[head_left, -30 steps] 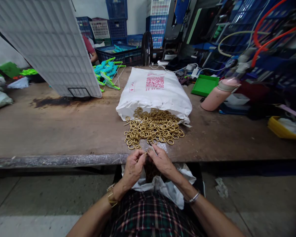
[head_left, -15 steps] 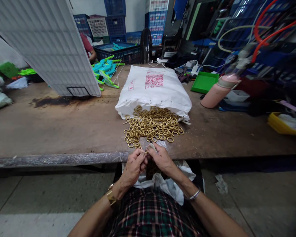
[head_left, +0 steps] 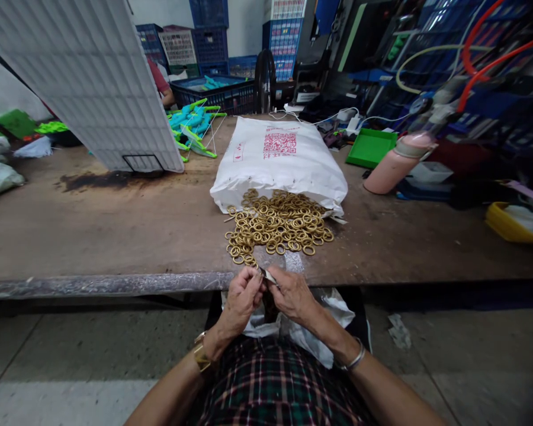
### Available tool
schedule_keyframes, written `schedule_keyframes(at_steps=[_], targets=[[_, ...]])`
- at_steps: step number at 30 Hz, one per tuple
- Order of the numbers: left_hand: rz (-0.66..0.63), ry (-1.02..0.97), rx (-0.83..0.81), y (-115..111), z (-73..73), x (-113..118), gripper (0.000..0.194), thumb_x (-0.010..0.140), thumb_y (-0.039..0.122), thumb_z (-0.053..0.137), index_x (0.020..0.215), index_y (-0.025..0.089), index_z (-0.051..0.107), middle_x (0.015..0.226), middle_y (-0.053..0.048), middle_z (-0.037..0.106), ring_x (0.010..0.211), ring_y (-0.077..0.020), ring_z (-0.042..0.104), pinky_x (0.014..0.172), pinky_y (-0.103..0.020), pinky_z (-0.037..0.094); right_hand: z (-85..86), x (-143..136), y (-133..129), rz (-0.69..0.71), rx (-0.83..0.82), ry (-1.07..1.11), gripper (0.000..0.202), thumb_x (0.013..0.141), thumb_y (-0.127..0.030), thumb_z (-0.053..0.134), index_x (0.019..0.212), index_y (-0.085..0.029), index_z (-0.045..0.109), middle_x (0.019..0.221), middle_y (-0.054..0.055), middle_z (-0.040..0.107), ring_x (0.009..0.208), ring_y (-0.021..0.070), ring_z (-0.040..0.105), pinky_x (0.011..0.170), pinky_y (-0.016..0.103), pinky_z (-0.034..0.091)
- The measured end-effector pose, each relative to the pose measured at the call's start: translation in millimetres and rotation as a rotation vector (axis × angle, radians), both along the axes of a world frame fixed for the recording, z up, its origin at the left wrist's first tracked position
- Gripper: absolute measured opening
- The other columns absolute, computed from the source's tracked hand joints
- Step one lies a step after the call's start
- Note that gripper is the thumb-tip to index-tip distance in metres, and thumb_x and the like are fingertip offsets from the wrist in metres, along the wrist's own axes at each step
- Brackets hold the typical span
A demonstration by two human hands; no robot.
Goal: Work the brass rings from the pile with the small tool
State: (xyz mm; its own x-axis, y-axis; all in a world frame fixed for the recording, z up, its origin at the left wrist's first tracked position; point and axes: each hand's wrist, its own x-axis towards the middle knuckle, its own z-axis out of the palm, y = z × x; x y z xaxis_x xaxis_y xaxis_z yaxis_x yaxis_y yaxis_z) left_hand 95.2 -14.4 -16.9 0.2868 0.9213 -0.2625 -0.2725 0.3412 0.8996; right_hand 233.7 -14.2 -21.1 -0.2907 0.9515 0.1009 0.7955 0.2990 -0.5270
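My left hand (head_left: 242, 299) and my right hand (head_left: 292, 293) meet at the near edge of the wooden table (head_left: 115, 231), fingertips pinched together. Between them sits a small thin metal piece (head_left: 267, 275), held by my right fingers; what my left fingers pinch is too small to tell. Just beyond my hands lies a heap of gold rings (head_left: 275, 228), spilled from a white sack (head_left: 278, 163) with red print. A white plastic bag (head_left: 302, 328) rests open in my lap under both hands.
A big white grid panel (head_left: 89, 77) leans on the table at the left. A pink bottle (head_left: 395, 165) and a green tray (head_left: 371, 148) sit at the right, a yellow tub (head_left: 510, 228) farther right. Blue crates and turquoise parts stand behind; another person's arm (head_left: 162, 89) shows there.
My hands have drawn slightly closer to me and lower at the table edge, still pinched together. The rings and sack have not moved.
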Motion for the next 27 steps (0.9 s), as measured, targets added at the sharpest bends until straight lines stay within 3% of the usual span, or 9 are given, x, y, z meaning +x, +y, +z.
schedule_keyframes(at_steps=[19,22,27], targets=[[-0.013,0.058,0.042,2,-5.9,-4,0.035,0.074,0.05,0.057,0.072,0.018,0.043,0.058,0.006,0.044,0.04,-0.0022,0.029,0.039,-0.016,0.021,-1.6,1,1,0.081,-0.071,-0.052,0.018,0.077,-0.015,0.038,0.085,-0.018,0.053,0.066,0.002,0.059,0.058,0.0133,0.051,0.055,0.023,0.028],[-0.05,0.055,0.076,-6,3.6,-3,0.033,0.077,0.048,0.055,0.07,0.017,0.043,0.056,0.006,0.043,0.041,-0.0025,0.029,0.039,-0.017,0.022,-2.8,5,4,0.059,-0.089,-0.105,0.018,0.077,-0.015,0.037,0.086,-0.018,0.053,0.064,0.002,0.059,0.057,0.0135,0.051,0.053,0.024,0.026],[-0.182,-0.082,0.067,-17,31.4,0,0.032,0.078,0.046,0.053,0.07,0.016,0.047,0.051,0.005,0.042,0.038,-0.0034,0.03,0.037,-0.017,0.022,-6.1,16,20,-0.126,-0.053,-0.236,0.02,0.084,-0.02,0.034,0.09,-0.017,0.053,0.068,0.005,0.062,0.058,0.0149,0.054,0.053,0.025,0.024]])
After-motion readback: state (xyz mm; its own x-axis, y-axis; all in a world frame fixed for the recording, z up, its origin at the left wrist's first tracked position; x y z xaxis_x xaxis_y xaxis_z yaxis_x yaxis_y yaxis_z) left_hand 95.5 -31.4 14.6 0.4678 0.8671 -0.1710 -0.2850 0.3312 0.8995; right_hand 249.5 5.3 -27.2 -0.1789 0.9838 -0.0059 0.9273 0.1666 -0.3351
